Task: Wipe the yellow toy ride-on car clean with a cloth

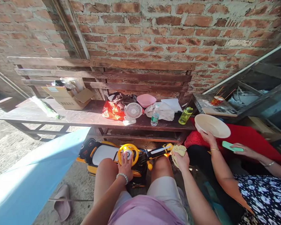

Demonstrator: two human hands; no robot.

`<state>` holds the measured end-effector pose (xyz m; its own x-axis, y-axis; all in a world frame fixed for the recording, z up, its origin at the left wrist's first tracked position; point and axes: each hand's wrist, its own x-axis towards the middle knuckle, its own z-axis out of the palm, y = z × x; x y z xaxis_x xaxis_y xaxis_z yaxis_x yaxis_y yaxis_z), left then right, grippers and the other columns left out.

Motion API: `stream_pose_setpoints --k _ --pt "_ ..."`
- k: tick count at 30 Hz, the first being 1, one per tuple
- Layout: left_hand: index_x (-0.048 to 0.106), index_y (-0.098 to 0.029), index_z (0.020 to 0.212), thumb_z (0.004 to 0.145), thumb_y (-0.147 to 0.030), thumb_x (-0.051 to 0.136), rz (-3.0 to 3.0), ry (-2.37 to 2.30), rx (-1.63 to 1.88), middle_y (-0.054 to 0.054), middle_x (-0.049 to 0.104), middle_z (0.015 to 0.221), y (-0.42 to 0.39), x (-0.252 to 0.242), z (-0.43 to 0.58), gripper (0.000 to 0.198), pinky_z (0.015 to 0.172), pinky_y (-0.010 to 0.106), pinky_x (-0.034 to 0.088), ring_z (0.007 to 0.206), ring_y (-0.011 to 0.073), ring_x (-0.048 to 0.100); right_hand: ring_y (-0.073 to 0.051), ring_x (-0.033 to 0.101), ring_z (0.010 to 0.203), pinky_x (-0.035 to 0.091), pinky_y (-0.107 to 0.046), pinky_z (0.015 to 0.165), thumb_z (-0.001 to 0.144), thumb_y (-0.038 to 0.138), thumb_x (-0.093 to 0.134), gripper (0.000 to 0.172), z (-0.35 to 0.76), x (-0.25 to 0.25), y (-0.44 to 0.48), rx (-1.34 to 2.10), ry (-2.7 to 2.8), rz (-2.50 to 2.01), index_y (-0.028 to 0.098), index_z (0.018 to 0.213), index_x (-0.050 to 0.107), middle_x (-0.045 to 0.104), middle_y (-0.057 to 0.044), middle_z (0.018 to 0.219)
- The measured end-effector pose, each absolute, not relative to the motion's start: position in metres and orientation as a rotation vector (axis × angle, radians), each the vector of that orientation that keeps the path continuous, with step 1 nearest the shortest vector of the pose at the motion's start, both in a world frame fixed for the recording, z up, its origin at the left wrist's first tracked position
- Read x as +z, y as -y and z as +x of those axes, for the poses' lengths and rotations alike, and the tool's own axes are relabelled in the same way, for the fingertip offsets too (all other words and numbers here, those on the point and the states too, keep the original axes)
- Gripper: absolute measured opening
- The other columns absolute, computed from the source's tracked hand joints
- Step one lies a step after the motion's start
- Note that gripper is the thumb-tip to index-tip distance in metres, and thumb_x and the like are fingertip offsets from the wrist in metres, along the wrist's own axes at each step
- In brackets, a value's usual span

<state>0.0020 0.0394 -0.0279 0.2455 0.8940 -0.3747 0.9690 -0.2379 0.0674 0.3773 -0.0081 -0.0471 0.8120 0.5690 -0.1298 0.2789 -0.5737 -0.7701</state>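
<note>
My left hand (125, 166), with a beaded bracelet at the wrist, rests on the yellow steering wheel (136, 153) of a ride-on toy car (105, 153). Its fingers are stretched over the wheel's hub. A crumpled pale-yellow cloth (178, 153) is bunched in my right hand (182, 161), whose fingers close round it. The cloth is beside the tip of the toy's black-and-yellow front bar (159, 151), above my right knee; I cannot tell whether they touch.
On the wooden bench (89, 118) stand a cardboard box (69, 98), a white fan (133, 111), a pink bowl (146, 100), a water bottle (155, 115) and a green bottle (185, 115). At right, another person holds a cream basin (219, 126) and a green object (232, 146). A blue umbrella (35, 181) covers the left.
</note>
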Motion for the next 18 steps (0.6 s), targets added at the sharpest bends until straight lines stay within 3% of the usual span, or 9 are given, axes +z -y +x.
stream_pose_setpoints --k 7,11,14,18 --pt "0.013 -0.029 0.181 0.091 -0.026 0.071 2.226 -1.729 -0.393 0.015 -0.003 0.191 -0.040 -0.025 0.000 0.107 0.132 0.068 0.031 0.175 0.0450 -0.005 -0.035 0.076 0.123 0.058 -0.040 0.098 0.093 0.041 0.069 0.058 0.312 -0.041 -0.023 0.812 1.117 -2.497 0.014 0.144 0.067 0.078 -0.022 0.133" --pt "0.013 -0.028 0.181 0.090 -0.023 0.068 2.212 -1.737 -0.395 0.014 -0.002 0.191 -0.040 -0.019 0.002 0.107 0.133 0.069 0.028 0.175 0.0446 -0.005 -0.029 0.075 0.121 0.054 -0.034 0.098 0.093 0.039 0.070 0.046 0.297 -0.032 -0.021 0.904 1.410 -2.479 0.021 0.135 0.071 0.079 -0.015 0.132" --pt "0.012 -0.028 0.181 0.088 -0.024 0.068 2.204 -1.740 -0.391 0.014 -0.001 0.191 -0.040 -0.020 0.003 0.108 0.133 0.070 0.028 0.175 0.0449 -0.006 -0.032 0.073 0.122 0.051 -0.035 0.098 0.086 0.038 0.077 0.043 0.286 -0.025 -0.012 0.827 1.718 -2.455 0.022 0.126 0.075 0.079 -0.015 0.131" --pt "0.010 -0.028 0.181 0.087 -0.027 0.070 2.193 -1.728 -0.374 0.014 -0.006 0.191 -0.041 -0.026 0.000 0.111 0.132 0.071 0.029 0.174 0.0453 -0.010 -0.030 0.074 0.110 0.052 -0.033 0.091 0.080 0.035 0.082 0.034 0.281 -0.016 -0.004 0.845 1.723 -2.372 0.025 0.112 0.079 0.083 -0.009 0.114"
